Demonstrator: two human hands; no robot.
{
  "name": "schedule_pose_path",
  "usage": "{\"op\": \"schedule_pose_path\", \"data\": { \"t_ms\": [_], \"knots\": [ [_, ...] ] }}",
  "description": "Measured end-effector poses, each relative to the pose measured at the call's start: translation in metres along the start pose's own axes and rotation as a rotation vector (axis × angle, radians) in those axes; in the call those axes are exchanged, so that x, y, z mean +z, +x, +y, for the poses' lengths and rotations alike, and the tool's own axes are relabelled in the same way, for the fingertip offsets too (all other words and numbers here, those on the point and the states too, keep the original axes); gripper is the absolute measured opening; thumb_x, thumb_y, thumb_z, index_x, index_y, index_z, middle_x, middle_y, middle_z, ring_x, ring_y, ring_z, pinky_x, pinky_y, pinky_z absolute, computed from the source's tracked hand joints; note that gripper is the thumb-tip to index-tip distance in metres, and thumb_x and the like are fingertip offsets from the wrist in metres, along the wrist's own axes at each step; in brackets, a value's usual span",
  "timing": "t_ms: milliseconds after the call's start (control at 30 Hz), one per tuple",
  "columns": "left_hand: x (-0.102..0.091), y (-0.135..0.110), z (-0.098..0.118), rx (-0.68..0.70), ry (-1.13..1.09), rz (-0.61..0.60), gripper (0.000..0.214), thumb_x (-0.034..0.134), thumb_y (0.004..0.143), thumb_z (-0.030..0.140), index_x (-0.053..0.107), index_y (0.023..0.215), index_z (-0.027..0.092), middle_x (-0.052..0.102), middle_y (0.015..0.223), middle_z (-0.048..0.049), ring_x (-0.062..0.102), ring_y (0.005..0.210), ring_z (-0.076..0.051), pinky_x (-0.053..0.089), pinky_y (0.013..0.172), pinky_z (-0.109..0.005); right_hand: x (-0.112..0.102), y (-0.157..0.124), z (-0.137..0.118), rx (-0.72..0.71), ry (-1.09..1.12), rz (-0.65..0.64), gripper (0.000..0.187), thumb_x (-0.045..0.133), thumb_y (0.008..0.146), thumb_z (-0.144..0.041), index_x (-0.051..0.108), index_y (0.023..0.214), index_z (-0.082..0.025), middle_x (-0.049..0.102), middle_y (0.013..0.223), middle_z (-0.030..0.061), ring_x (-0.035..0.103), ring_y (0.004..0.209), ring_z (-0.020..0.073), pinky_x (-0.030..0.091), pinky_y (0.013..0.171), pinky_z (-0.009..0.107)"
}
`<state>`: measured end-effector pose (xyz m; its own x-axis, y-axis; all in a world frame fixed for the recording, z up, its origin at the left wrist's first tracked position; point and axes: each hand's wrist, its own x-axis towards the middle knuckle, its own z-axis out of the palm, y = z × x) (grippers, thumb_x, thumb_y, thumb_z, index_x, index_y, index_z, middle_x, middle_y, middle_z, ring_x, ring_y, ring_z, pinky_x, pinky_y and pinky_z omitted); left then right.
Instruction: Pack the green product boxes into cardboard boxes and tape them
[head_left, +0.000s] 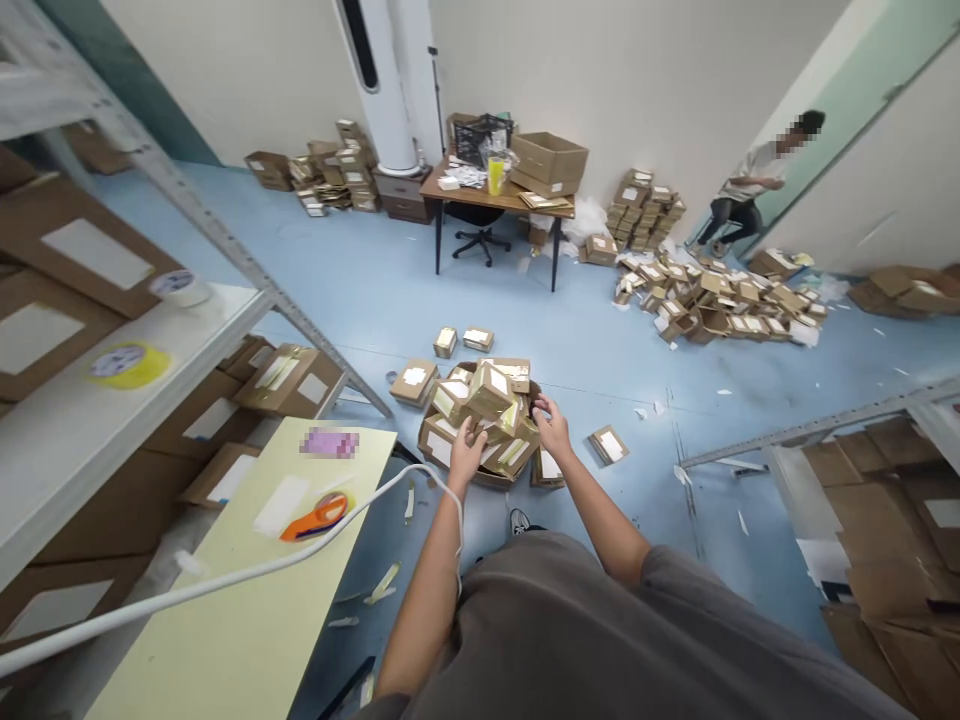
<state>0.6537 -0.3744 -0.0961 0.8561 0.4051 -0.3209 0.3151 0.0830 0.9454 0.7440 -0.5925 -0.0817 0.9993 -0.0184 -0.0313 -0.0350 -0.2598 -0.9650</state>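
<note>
two hands reaching over a carton of small boxes

the large carton [495, 481] is standing on the floor [352, 300], its load covering much of its walls and hiding whatever is lying beneath; on the near desk [217, 610], a pink thing [330, 442] is blurring into squares; a shirt [570, 620] is cutting off all but one shoe [518, 520]; the left hand [466, 452] is hovering at the heap's near side, fingers half open and curling below the top small box [491, 390], though whether they are touching it i cannot tell; the right hand [552, 426] is reaching beside the carton's right edge, fingers loosely spreading and holding nothing visible, their contact with the edge being unclear; the carton is overflowing with taped, labelled boxes between both hands; on the far desk [501, 199], a black crate [471, 143] is holding clutter too small to make out
</note>
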Motion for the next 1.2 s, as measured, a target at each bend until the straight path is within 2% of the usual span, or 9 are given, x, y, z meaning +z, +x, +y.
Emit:
{"op": "schedule_pose_path", "data": {
  "t_ms": [100,300,533,667,767,867,967,1033,1200],
  "knots": [
    [-0.062,-0.015,-0.006,0.024,-0.025,0.136,0.08,0.084,0.091,0.043,0.058,0.163,0.022,0.06,0.165,-0.0169,0.059,0.152,-0.037,0.045,0.129,-0.05,0.055,-0.019,-0.029,-0.097,-0.001,-0.137,0.057,0.062,0.097,-0.05,0.068,0.146,-0.023,0.076,0.142,0.0134,0.07,0.134,0.0304,0.057,0.116,0.048],
    [-0.185,-0.063,-0.022,0.05,-0.122,0.332,0.077,0.085,0.091,0.043,0.059,0.161,0.024,0.055,0.17,-0.016,0.059,0.15,-0.036,0.046,0.128,-0.049,0.159,-0.07,-0.071,-0.279,-0.032,-0.319,0.058,0.063,0.098,-0.054,0.071,0.144,-0.02,0.073,0.148,0.0156,0.066,0.14,0.0335,0.049,0.125,0.055],
    [-0.324,-0.135,-0.047,0.059,-0.228,0.615,0.081,0.083,0.093,0.047,0.055,0.164,0.02,0.057,0.166,-0.0188,0.055,0.154,-0.037,0.045,0.128,-0.048,0.289,-0.155,-0.102,-0.379,-0.039,-0.592,0.058,0.062,0.099,-0.059,0.074,0.14,-0.019,0.075,0.144,0.017,0.069,0.132,0.0336,0.056,0.116,0.054],
    [-0.386,-0.182,-0.06,0.086,-0.231,0.808,0.079,0.08,0.095,0.048,0.052,0.166,0.026,0.046,0.177,-0.0148,0.057,0.152,-0.036,0.047,0.127,-0.046,0.352,-0.205,-0.115,-0.436,-0.041,-0.741,0.056,0.06,0.101,-0.058,0.074,0.141,-0.021,0.074,0.146,0.0164,0.067,0.134,0.0334,0.059,0.111,0.052],
    [-0.413,-0.202,-0.071,0.084,-0.23,0.952,0.078,0.077,0.098,0.045,0.048,0.168,0.03,0.038,0.181,-0.0134,0.063,0.145,-0.031,0.051,0.122,-0.044,0.386,-0.226,-0.117,-0.533,-0.106,-0.81,0.052,0.057,0.104,-0.053,0.073,0.142,-0.022,0.073,0.147,0.0162,0.066,0.137,0.0333,0.057,0.114,0.054],
    [-0.424,-0.203,-0.087,0.06,-0.236,1.003,0.068,0.076,0.098,0.042,0.056,0.161,0.026,0.051,0.173,-0.0172,0.069,0.137,-0.029,0.054,0.118,-0.044,0.409,-0.231,-0.112,-0.649,-0.202,-0.85,0.047,0.057,0.105,-0.044,0.071,0.144,-0.021,0.072,0.148,0.0163,0.064,0.141,0.0328,0.052,0.121,0.054],
    [-0.421,-0.191,-0.104,0.013,-0.23,0.932,0.046,0.076,0.097,0.04,0.072,0.139,0.02,0.071,0.15,-0.0193,0.073,0.129,-0.029,0.056,0.117,-0.046,0.422,-0.226,-0.099,-0.712,-0.325,-0.877,0.047,0.057,0.103,-0.033,0.07,0.146,-0.02,0.072,0.148,0.0159,0.062,0.144,0.0319,0.05,0.125,0.052],
    [-0.416,-0.181,-0.115,-0.025,-0.226,0.89,0.038,0.077,0.095,0.041,0.077,0.127,0.019,0.077,0.139,-0.0189,0.076,0.123,-0.029,0.057,0.114,-0.047,0.429,-0.221,-0.087,-0.719,-0.409,-0.899,0.049,0.058,0.1,-0.028,0.07,0.147,-0.019,0.071,0.148,0.0163,0.061,0.145,0.0319,0.051,0.124,0.051],
    [-0.403,-0.162,-0.136,-0.098,-0.214,0.863,0.047,0.081,0.087,0.05,0.079,0.121,0.019,0.083,0.119,-0.0153,0.081,0.102,-0.026,0.062,0.103,-0.045,0.448,-0.209,-0.05,-0.632,-0.567,-0.968,0.046,0.062,0.095,-0.021,0.074,0.139,-0.015,0.075,0.139,0.0178,0.067,0.134,0.0324,0.056,0.116,0.045]
  ]
}}
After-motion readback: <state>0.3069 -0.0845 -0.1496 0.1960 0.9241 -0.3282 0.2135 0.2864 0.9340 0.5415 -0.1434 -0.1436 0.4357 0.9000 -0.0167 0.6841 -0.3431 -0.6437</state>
